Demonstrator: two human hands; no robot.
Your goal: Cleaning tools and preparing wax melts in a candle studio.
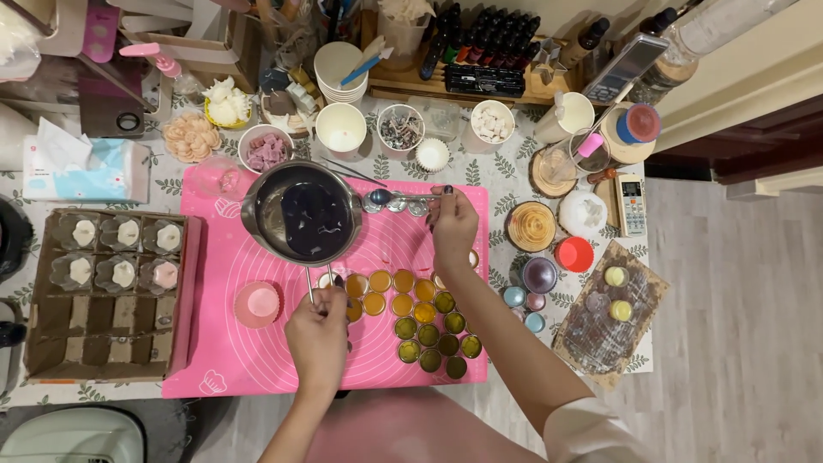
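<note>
Pot (302,223) | left hand (317,336) fingers closed on its handle, keep level | right hand (452,225) pinches spoon (399,199) at 12 o'clock of tins (427,324), stir slowly.

A steel melting pot (302,225) with a dark bluish pool inside sits upright on the pink mat (223,351), its wire handle pointing toward the mat's near edge. A metal spoon (396,200), apparently loaded, lies level at the mat's far edge, just right of the pot

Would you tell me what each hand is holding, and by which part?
Left hand grips the metal pot by its wire handle end. Right hand holds the measuring spoons by their handle.
</note>
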